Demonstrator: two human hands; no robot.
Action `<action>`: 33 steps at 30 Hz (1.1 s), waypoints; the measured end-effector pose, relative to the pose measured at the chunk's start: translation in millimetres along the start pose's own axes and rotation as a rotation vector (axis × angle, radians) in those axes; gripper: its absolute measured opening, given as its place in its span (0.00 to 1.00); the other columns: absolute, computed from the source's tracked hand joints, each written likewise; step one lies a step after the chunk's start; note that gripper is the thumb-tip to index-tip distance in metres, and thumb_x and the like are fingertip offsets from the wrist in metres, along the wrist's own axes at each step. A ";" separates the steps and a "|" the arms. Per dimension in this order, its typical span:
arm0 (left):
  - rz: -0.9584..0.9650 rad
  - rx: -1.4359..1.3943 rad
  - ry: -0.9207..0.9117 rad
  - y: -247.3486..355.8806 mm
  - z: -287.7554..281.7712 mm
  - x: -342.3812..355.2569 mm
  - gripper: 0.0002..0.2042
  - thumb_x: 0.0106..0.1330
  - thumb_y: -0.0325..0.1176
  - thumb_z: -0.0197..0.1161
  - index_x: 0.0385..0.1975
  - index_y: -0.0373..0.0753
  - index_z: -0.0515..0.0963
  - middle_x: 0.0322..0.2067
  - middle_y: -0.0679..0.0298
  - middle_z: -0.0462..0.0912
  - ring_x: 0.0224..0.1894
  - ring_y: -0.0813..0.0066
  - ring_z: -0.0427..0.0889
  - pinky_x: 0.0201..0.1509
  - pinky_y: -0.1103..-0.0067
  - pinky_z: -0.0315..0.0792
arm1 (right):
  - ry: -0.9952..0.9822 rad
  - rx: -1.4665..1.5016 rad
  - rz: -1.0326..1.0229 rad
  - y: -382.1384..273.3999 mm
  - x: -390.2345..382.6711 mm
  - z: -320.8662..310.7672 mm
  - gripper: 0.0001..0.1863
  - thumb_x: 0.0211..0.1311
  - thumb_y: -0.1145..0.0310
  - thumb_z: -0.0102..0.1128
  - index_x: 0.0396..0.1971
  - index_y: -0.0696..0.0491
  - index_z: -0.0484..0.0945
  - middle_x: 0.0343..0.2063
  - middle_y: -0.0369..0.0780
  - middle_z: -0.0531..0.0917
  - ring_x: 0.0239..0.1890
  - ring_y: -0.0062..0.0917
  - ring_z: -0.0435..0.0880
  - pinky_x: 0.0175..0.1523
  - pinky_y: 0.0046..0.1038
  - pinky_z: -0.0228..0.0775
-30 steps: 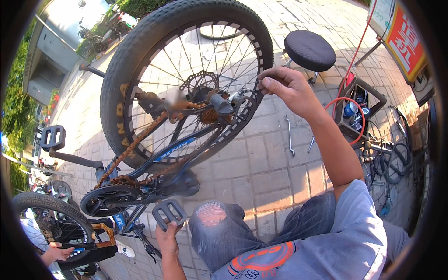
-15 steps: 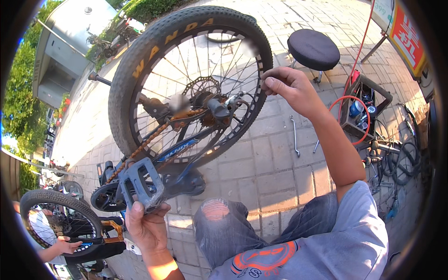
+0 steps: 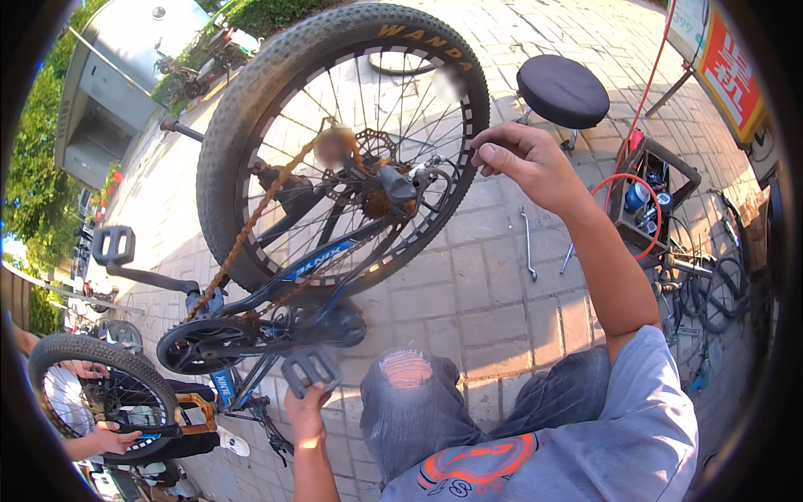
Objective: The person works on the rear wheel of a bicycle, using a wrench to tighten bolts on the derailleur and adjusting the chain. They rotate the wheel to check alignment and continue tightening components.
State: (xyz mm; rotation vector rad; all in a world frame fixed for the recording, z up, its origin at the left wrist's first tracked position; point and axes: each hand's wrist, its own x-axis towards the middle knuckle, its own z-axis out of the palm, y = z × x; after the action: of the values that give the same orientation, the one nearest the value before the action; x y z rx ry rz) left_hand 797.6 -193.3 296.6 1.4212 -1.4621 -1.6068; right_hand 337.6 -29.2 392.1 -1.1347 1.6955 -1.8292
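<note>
A bicycle stands upside down before me. Its rear wheel (image 3: 224, 176), with a knobby tire, rises in the middle. My left hand (image 3: 308, 410) grips the near pedal (image 3: 310, 373) at the crank's low point. My right hand (image 3: 523, 166) is at the right edge of the tire, fingers loosely bent, thumb apart, nothing seen in it; whether the fingertips touch the tire I cannot tell. A rusty chain (image 3: 266, 205) runs from the chainring (image 3: 205, 345) up toward the rear sprockets (image 3: 383, 201), standing away from the frame. The far pedal (image 3: 114, 245) points up left.
A round black stool (image 3: 562, 90) stands beyond my right hand. A wrench (image 3: 527, 243) lies on the paving. Right of it are a tool crate (image 3: 648, 188), a red hose (image 3: 661, 213) and tangled cables. At lower left, another person's hand (image 3: 113, 438) is by the bicycle's other wheel (image 3: 50, 368).
The near pedal has swung down toward me with my left hand, and the far pedal has come into view. The rear wheel has turned clockwise. The chain has lifted; my right hand has barely moved.
</note>
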 end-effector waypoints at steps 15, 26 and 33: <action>0.521 -0.402 0.538 168.9 -160.8 -56.1 0.14 0.66 0.41 0.57 0.46 0.41 0.74 0.37 0.68 0.82 0.34 0.81 0.80 0.31 0.82 0.70 | -0.024 -0.038 -0.021 9.3 17.7 10.7 0.16 0.67 0.62 0.57 0.42 0.62 0.78 0.31 0.38 0.82 0.33 0.18 0.79 0.41 0.22 0.72; 0.951 0.200 0.387 231.2 -14.1 -61.3 0.17 0.65 0.40 0.60 0.41 0.28 0.76 0.29 0.58 0.81 0.28 0.75 0.79 0.34 0.80 0.74 | 0.053 -0.076 -0.106 -10.8 16.9 -2.6 0.15 0.67 0.64 0.56 0.41 0.62 0.78 0.30 0.38 0.82 0.32 0.18 0.79 0.40 0.22 0.73; 0.860 0.653 0.141 148.7 96.2 -41.7 0.18 0.56 0.33 0.70 0.39 0.28 0.73 0.29 0.56 0.82 0.32 0.71 0.82 0.38 0.79 0.74 | 0.047 -0.005 -0.054 -14.1 5.4 -10.6 0.15 0.66 0.64 0.59 0.42 0.62 0.78 0.31 0.37 0.82 0.34 0.17 0.79 0.42 0.21 0.74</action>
State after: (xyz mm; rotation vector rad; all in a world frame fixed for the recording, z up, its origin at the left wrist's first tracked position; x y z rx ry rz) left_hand 684.2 -160.8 435.1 0.9156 -2.1958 -0.5083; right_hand 329.5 -24.0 407.8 -1.1593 1.7116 -1.8995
